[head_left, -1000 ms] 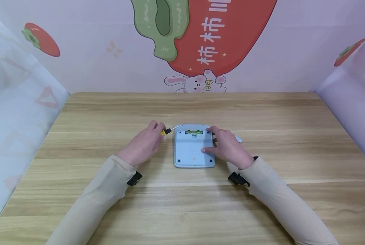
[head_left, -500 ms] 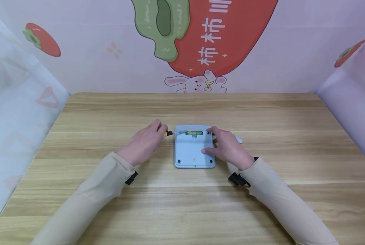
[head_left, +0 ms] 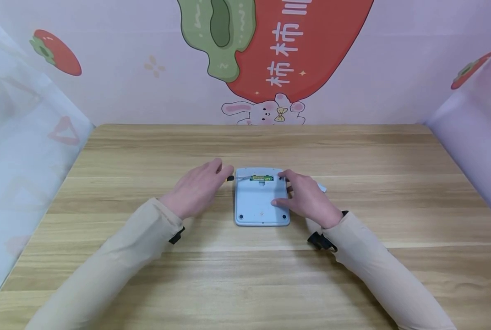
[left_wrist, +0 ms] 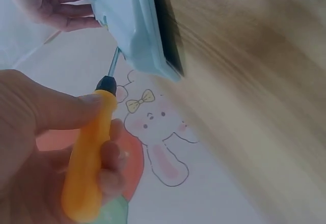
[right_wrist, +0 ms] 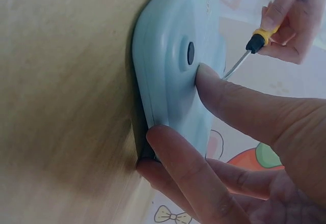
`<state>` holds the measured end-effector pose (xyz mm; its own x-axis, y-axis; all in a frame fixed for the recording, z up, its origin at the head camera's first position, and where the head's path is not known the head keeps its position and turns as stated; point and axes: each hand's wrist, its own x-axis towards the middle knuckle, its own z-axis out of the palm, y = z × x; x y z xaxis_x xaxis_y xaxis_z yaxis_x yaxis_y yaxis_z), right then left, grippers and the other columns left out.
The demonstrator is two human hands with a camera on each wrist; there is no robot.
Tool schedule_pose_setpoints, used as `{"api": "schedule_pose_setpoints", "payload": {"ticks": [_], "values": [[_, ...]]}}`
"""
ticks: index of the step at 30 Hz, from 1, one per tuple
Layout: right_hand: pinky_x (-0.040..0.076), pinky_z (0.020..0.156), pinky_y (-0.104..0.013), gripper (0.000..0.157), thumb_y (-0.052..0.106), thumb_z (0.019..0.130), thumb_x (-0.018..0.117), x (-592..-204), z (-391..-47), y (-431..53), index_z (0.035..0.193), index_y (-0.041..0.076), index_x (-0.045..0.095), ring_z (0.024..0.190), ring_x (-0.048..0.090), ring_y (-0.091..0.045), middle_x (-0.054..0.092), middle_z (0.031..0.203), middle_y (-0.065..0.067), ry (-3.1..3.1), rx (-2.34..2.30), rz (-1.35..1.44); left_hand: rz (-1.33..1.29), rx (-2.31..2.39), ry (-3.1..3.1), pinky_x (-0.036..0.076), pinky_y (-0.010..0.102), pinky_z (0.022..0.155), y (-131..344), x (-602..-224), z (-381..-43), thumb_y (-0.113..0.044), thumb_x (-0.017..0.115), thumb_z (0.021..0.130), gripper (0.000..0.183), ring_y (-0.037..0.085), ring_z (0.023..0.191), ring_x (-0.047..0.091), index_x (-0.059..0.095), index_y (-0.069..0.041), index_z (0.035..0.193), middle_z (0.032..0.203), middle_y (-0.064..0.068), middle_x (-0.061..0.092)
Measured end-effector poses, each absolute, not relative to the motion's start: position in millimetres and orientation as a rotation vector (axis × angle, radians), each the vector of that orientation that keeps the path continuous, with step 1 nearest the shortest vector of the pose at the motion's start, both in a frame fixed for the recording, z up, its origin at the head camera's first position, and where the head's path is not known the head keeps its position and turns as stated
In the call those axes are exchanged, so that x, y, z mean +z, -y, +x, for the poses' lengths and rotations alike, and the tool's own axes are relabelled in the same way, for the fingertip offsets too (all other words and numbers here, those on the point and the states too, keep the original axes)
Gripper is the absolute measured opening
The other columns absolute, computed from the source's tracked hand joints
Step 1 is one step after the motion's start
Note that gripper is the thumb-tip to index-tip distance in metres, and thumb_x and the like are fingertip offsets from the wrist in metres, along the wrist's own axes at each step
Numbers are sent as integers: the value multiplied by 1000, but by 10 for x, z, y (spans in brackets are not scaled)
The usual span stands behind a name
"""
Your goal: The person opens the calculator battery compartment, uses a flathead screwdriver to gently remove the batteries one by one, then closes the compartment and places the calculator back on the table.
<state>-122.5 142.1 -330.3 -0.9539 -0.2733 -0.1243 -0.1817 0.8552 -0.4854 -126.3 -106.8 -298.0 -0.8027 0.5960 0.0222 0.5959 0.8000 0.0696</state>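
What caught my eye was how the battery (head_left: pixel 261 178) and the screwdriver (head_left: pixel 230 178) lined up. The battery sat in its slot near the far edge of a pale blue device (head_left: pixel 262 201), which lay back side up on the bench (head_left: pixel 245 284). The battery's long axis ran side to side, and the screwdriver's shaft came in from the left almost along that same line, its tip at or just beside the battery's left end; I couldn't tell whether the two touched. The left hand (head_left: pixel 198 188) had its grip wrapped about the screwdriver, so the battery lay off to its right. The right hand (head_left: pixel 307 199) was the nearer of the two, a fingertip just past the battery's other end, its grip pinching the device's right side between thumb and fingers.

From the head view, most of the screwdriver was lost behind the left hand. The left wrist view showed far more: a stout yellow handle (left_wrist: pixel 84 163) with the thumb laid along it toward the black collar. The right wrist view alone made plain how the device was held: thumb on its back beside a dark foot (right_wrist: pixel 191 53), other fingers against its side edge. Neither battery nor tip could be made out there.
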Motion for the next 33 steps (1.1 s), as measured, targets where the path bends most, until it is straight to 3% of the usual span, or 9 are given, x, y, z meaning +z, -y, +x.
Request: {"api": "schedule_pose_setpoints", "payload": {"ticks": [9,13,17,25,33], "values": [[52,83,-39,68,25,75,77,-3291,-1236,-1425,131,3,45,99,63,-28,62,115,-18,-2827,-728,-345,1014,-38,-2927,38,24,52,935,-2778,-1287,6,56,81,39,20,69,48,55,-12,115,92,8,51],[52,83,-40,68,25,76,76,-3291,-1238,-1429,131,3,44,99,63,-28,62,116,-18,-2821,-739,-351,981,-115,-2900,50,29,67,840,-2686,-1285,-2,62,81,43,23,81,55,56,-13,122,105,10,57],[52,83,-40,68,25,76,76,-3289,-1240,-1428,131,3,44,99,63,-28,62,116,-18,-2820,-739,-355,928,-160,-2876,52,33,77,751,-2622,-1294,-8,66,81,47,25,91,57,55,-15,126,116,11,57],[52,83,-40,67,25,76,76,-3284,-1249,-1427,131,3,45,99,63,-28,62,115,-18,-2817,-733,-349,963,-303,-2845,50,28,71,600,-2508,-1312,-14,70,80,40,22,84,56,60,-13,119,103,8,59],[52,83,-40,67,25,76,76,-3283,-1236,-1421,130,3,45,99,63,-28,62,115,-18,-2815,-735,-351,989,-414,-2830,52,27,73,516,-2458,-1325,-18,68,83,34,20,83,57,62,-13,116,105,8,61]]}}
